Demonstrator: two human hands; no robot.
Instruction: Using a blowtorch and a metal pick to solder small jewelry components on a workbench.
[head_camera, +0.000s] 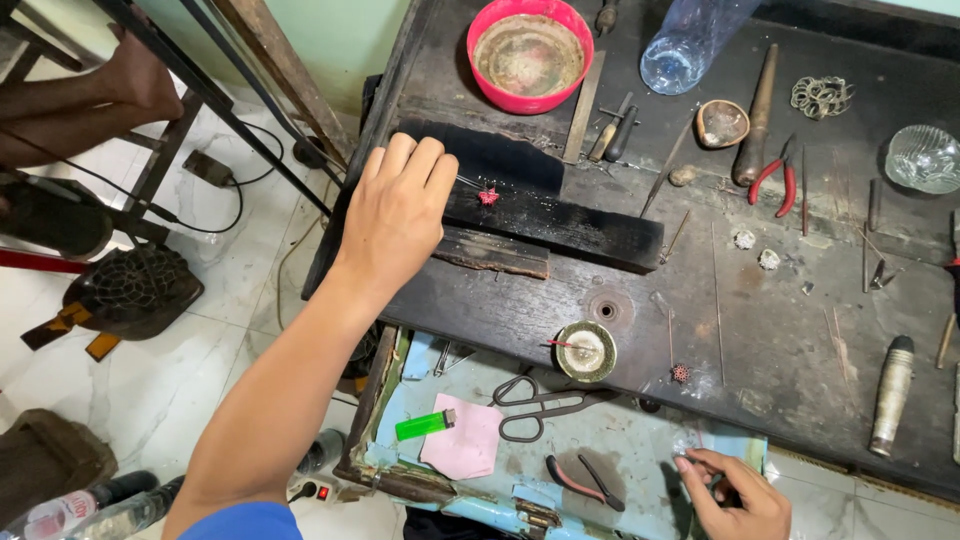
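My left hand reaches over the charred black block, fingers curled together pinching slim tweezers, whose tip meets a small red flower-shaped piece lying on the block. My right hand sits low over the pale blue tray, fingers bent around something thin; what exactly, I can't make out.

Just outward: black scissors, a green lighter, a pink paper scrap and red-handled pliers lie in the tray. A small round dish sits on the worktop edge, another tiny red piece near it.

Further back stand a pink bowl, a clear plastic bottle, red-handled cutters and a glass dish. Nothing blocks the block.

The worktop is dark, scorched wood; the floor beside it is pale marble tile with cables. Another person's foot shows top left, mostly cut off.
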